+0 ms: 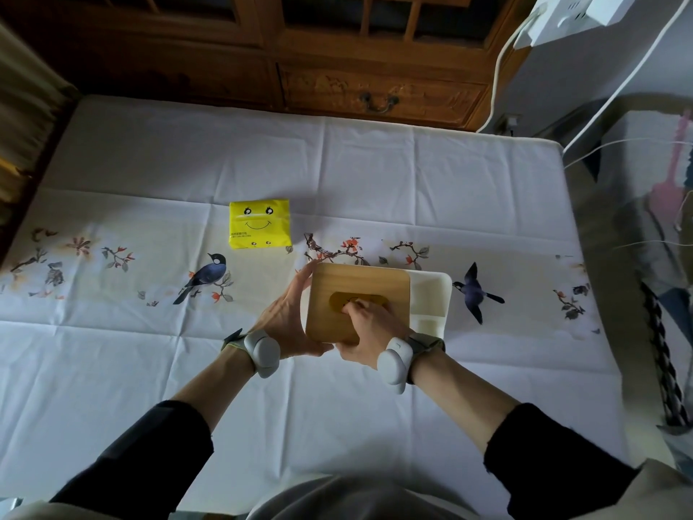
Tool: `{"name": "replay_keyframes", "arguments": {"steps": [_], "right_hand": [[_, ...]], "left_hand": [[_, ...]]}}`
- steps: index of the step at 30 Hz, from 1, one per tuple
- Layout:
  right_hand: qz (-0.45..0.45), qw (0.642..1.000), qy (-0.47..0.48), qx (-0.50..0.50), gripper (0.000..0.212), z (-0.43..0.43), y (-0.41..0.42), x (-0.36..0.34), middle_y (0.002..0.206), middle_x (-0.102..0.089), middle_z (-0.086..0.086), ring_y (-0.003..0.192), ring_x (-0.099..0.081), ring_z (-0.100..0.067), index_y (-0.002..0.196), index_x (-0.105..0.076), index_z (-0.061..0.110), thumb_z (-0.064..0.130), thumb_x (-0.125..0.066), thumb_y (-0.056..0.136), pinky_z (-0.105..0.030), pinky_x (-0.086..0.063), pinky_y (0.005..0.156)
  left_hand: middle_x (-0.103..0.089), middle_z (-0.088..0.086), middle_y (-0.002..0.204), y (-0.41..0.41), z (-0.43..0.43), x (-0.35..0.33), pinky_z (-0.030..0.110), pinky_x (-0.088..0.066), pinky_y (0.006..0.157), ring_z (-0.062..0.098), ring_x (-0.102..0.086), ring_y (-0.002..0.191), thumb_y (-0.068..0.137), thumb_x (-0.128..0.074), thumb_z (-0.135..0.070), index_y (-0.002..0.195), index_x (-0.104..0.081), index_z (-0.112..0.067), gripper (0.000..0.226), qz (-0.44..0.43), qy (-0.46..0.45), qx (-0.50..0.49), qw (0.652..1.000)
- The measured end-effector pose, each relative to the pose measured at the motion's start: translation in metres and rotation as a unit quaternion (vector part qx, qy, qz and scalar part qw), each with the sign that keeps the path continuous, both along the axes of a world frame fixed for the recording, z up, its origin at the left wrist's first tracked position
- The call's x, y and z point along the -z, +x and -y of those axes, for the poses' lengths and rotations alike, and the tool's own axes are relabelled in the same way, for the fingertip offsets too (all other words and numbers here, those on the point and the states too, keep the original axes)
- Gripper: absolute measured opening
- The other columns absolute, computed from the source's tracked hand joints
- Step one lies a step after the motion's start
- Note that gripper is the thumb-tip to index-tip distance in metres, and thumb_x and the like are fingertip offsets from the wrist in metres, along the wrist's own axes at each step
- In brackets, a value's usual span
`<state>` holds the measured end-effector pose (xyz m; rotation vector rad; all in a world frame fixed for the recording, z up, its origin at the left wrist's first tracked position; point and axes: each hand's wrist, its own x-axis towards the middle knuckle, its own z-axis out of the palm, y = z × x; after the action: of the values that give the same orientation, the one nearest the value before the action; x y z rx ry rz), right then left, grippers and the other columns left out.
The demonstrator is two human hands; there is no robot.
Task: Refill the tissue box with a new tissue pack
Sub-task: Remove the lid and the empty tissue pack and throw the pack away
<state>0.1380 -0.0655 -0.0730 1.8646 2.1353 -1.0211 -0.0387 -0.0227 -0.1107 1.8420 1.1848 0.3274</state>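
Note:
The white tissue box [431, 294] stands on the table in front of me, under a wooden lid [360, 279] with an oval slot. My left hand [288, 320] holds the box's left side, fingers along the far edge and thumb at the near corner. On the lid's near part rests my right hand [369, 332], whose curled fingers hook into the slot. Something yellow shows through the slot. A yellow tissue pack [260, 224] with a smiling face lies flat on the cloth, beyond the box and to its left, untouched.
A white tablecloth [337, 163] printed with birds and branches covers the table. A carved wooden cabinet [375, 95] stands behind the far edge. White cables [498, 80] hang at the right, beside a cluttered surface.

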Motion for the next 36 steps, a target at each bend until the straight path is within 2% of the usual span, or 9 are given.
{"name": "replay_keyframes", "arguments": {"steps": [4,7,13,16,21,25,28,31,36], "right_hand": [[0.039,0.999,0.023,-0.019,0.047,0.002,-0.005,-0.005,0.119,-0.056,-0.008,0.111,-0.051,-0.027,0.115,-0.047,0.011,0.039,-0.06,0.08,-0.04,-0.035,0.095],[0.011,1.0,0.029,-0.005,0.045,0.001,-0.008,-0.01,0.126,-0.051,-0.01,0.117,-0.048,-0.03,0.118,-0.046,0.009,0.034,-0.059,0.083,-0.042,-0.037,0.096],[0.009,0.999,0.047,-0.017,0.066,0.006,-0.001,-0.025,0.136,-0.044,-0.007,0.122,-0.044,-0.028,0.13,-0.038,0.015,0.06,-0.049,0.084,-0.042,-0.033,0.097],[-0.013,0.996,0.09,-0.006,0.061,0.014,-0.005,-0.034,0.134,-0.046,-0.009,0.118,-0.046,-0.029,0.128,-0.04,0.014,0.06,-0.038,0.088,-0.042,-0.034,0.098],[-0.035,0.986,0.161,0.0,0.051,0.014,-0.006,-0.044,0.134,-0.045,-0.003,0.119,-0.044,-0.025,0.124,-0.045,0.014,0.053,-0.041,0.09,-0.04,-0.03,0.098],[-0.011,0.979,0.202,0.029,0.048,0.012,0.006,-0.053,0.118,-0.056,-0.008,0.109,-0.051,-0.029,0.119,-0.047,0.013,0.05,-0.044,0.09,-0.042,-0.034,0.092],[0.0,0.974,0.225,0.041,0.047,0.012,0.025,-0.055,0.122,-0.055,-0.009,0.112,-0.05,-0.029,0.12,-0.047,0.014,0.05,-0.045,0.089,-0.042,-0.034,0.091],[0.009,0.971,0.23,0.061,0.047,0.012,0.043,-0.055,0.123,-0.055,-0.006,0.109,-0.051,-0.029,0.117,-0.049,0.015,0.051,-0.044,0.088,-0.041,-0.032,0.092],[0.023,0.973,0.217,0.071,0.047,0.018,0.072,-0.047,0.123,-0.056,-0.005,0.111,-0.05,-0.029,0.113,-0.052,0.015,0.05,-0.056,0.083,-0.042,-0.032,0.094]], "left_hand": [[-0.039,0.0,0.146,0.0,0.002,0.0,0.024,-0.04,0.098,0.019,-0.045,0.129,0.043,-0.084,-0.046,0.142,0.003,-0.044,0.131,0.009,0.0,-0.002,1.0],[-0.045,-0.003,0.141,0.0,0.003,0.0,0.028,-0.048,0.096,0.016,-0.053,0.12,0.046,-0.086,-0.043,0.145,0.001,-0.038,0.132,0.026,-0.003,-0.008,1.0],[-0.039,-0.008,0.144,0.001,0.004,-0.003,0.024,-0.04,0.099,0.01,-0.045,0.127,0.045,-0.085,-0.044,0.146,-0.001,-0.035,0.131,0.022,-0.006,-0.003,1.0],[-0.035,-0.007,0.146,0.001,0.004,-0.008,0.03,-0.042,0.102,0.014,-0.046,0.127,0.046,-0.08,-0.045,0.146,-0.001,-0.032,0.128,0.031,0.006,0.007,0.999],[-0.042,0.003,0.141,0.005,0.003,-0.004,0.042,-0.047,0.097,0.018,-0.049,0.126,0.053,-0.084,-0.033,0.145,-0.016,-0.011,0.117,0.036,0.028,0.004,0.999],[-0.037,0.0,0.146,0.002,0.004,-0.004,0.031,-0.047,0.097,0.014,-0.046,0.128,0.042,-0.089,-0.037,0.145,-0.004,-0.032,0.134,0.008,0.025,-0.006,1.0],[-0.034,-0.002,0.148,0.002,0.006,-0.008,0.026,-0.042,0.096,0.005,-0.038,0.128,0.04,-0.087,-0.043,0.143,0.001,-0.041,0.136,0.001,0.027,0.007,1.0],[-0.033,0.006,0.148,0.003,0.007,-0.004,0.029,-0.04,0.097,0.015,-0.04,0.129,0.042,-0.089,-0.038,0.147,-0.004,-0.023,0.136,-0.014,0.046,0.01,0.999],[-0.032,0.009,0.15,0.003,0.009,-0.005,0.03,-0.037,0.098,0.027,-0.042,0.131,0.043,-0.091,-0.031,0.148,-0.005,-0.015,0.137,-0.036,0.064,0.005,0.997]]}}
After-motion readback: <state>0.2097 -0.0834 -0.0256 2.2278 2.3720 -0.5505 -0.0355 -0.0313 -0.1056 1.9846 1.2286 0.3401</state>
